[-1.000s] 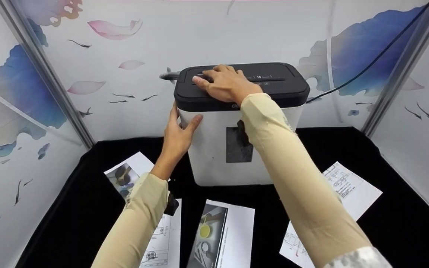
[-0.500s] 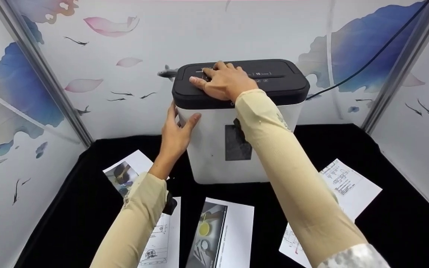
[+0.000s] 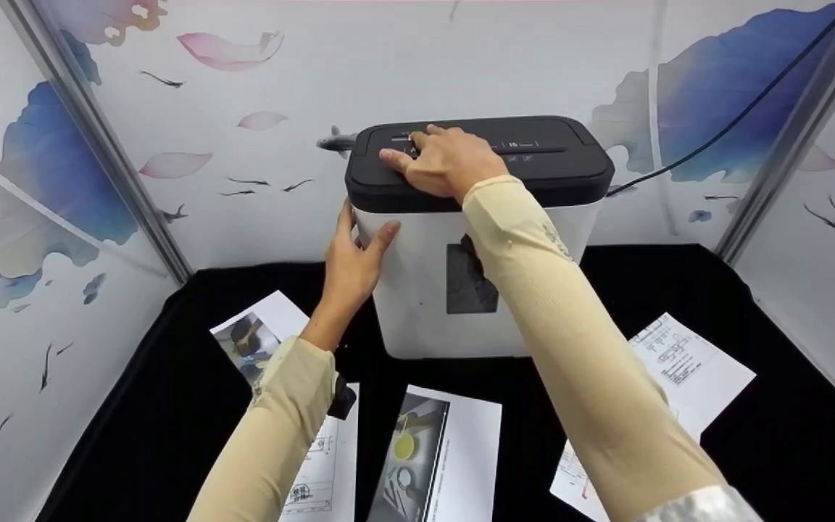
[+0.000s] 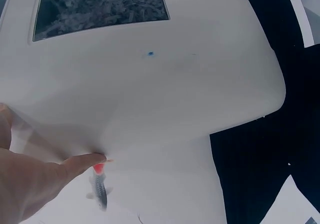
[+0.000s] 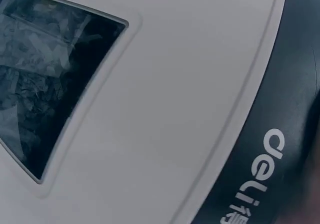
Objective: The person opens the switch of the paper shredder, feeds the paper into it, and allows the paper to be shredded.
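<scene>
A paper shredder with a white body (image 3: 417,290) and a black top (image 3: 562,130) stands upright in the middle of the head view. My right hand (image 3: 454,163) rests on the left half of its top, thumb spread apart from the fingers. In the right wrist view, the hand is just a blur at the edge, beside the lettered black rim (image 5: 295,58). My left hand (image 3: 352,268) braces the shredder's left side, thumb on the front face and fingers along the side, partly hidden. Shredded paper shows behind the front window (image 4: 105,8).
Several printed sheets lie on the black cloth: one left (image 3: 272,312), one front centre (image 3: 468,457) and one right (image 3: 700,377). A black cable (image 3: 722,127) runs from the shredder up the right. Patterned white panels (image 3: 446,65) stand behind and at both sides.
The head view has shifted slightly. Both hands keep nearly the same places on the shredder; the right hand's fingers have drawn in a little on the top.
</scene>
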The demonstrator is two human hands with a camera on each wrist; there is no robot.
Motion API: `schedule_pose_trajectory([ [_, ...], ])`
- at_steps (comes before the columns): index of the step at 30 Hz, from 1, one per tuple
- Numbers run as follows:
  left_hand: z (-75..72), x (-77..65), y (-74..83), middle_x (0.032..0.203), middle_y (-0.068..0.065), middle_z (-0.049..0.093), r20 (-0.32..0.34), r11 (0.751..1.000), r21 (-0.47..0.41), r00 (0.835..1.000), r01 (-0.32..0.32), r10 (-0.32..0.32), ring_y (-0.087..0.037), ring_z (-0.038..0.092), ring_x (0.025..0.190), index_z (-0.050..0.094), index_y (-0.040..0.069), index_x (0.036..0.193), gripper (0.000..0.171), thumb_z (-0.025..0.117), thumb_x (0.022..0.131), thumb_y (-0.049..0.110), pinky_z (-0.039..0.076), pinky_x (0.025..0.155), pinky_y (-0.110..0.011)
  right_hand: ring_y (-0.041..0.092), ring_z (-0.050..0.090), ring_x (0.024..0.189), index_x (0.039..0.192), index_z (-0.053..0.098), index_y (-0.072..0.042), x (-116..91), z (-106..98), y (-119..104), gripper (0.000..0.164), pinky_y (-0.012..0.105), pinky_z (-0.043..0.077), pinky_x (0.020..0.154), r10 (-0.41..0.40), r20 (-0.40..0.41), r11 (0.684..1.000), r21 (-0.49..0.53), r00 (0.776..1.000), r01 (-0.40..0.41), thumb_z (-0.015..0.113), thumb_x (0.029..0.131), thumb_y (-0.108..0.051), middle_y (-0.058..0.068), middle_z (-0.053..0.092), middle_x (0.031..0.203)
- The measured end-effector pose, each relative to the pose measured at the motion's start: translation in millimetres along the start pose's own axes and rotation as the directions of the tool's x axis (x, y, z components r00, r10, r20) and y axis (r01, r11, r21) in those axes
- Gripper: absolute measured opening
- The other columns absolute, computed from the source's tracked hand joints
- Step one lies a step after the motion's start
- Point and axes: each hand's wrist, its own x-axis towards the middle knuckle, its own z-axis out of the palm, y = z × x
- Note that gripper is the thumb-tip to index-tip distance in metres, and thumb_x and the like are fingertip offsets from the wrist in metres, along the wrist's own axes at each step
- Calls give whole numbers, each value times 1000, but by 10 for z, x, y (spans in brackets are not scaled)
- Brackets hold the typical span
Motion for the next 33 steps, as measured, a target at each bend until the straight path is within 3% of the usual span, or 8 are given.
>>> schedule_pose_trajectory([
  [4, 6, -14, -13, 152, -6, 23, -6, 1000, 6, 1000, 13, -13, -15, 26, 138, 12, 16, 148, 87, 58, 83, 52, 34, 109, -29, 34, 21, 139, 146, 21, -18, -3, 54, 17, 89, 49, 21, 113, -16, -30, 1000, 24, 999, 16, 9, 81, -78, 9, 21, 152],
  [10, 30, -42, -20, 152, -6, 23, -22, 1000, -17, 1000, 13, -13, -14, 26, 138, 14, 15, 147, 85, 57, 84, 52, 32, 110, -29, 34, 33, 133, 142, 33, -15, -3, 83, 37, 83, 50, 29, 109, -51, -136, 999, -11, 989, 50, 10, 86, -72, 12, 36, 145],
  [17, 86, -148, -63, 153, -1, 19, 3, 998, -30, 999, 50, -49, -21, 28, 137, 10, 21, 148, 77, 53, 89, 46, 30, 111, -31, 33, 41, 126, 133, 47, -10, -39, 112, 36, 67, 52, 33, 104, -15, -218, 999, -35, 976, 8, 14, 96, -55, 15, 48, 133],
  [21, 91, -190, -78, 153, -2, 19, -11, 997, -50, 999, 52, -53, -29, 31, 135, 12, 22, 148, 71, 52, 92, 40, 32, 110, -34, 31, 45, 122, 121, 57, -7, -86, 143, 27, 54, 50, 37, 102, -52, -305, 999, -17, 951, 49, 26, 98, -45, 14, 52, 127],
  [28, 91, -306, -71, 153, -1, 18, -27, 997, -75, 1000, 9, -11, -15, 21, 139, 15, 15, 147, 66, 51, 93, 30, 25, 114, -29, 29, 50, 112, 112, 62, -7, -225, 223, 39, 42, 47, 42, 95, -121, -403, 991, -1, 907, 132, 37, 97, -37, 12, 56, 118],
  [30, 94, -354, -65, 153, -3, 19, -28, 996, -93, 1000, -10, 7, -14, 21, 140, 17, 13, 146, 65, 52, 93, 27, 24, 114, -28, 29, 52, 108, 109, 63, -7, -273, 253, 47, 39, 45, 43, 91, -133, -438, 989, 3, 889, 149, 39, 96, -35, 11, 58, 115],
  [33, 99, -433, -61, 153, -5, 20, -21, 994, -109, 1000, -19, 17, -17, 22, 139, 19, 11, 146, 64, 53, 93, 25, 25, 113, -28, 27, 54, 103, 105, 65, -7, -355, 314, 53, 36, 41, 44, 85, -166, -510, 981, 2, 844, 194, 41, 96, -32, 9, 60, 111],
])
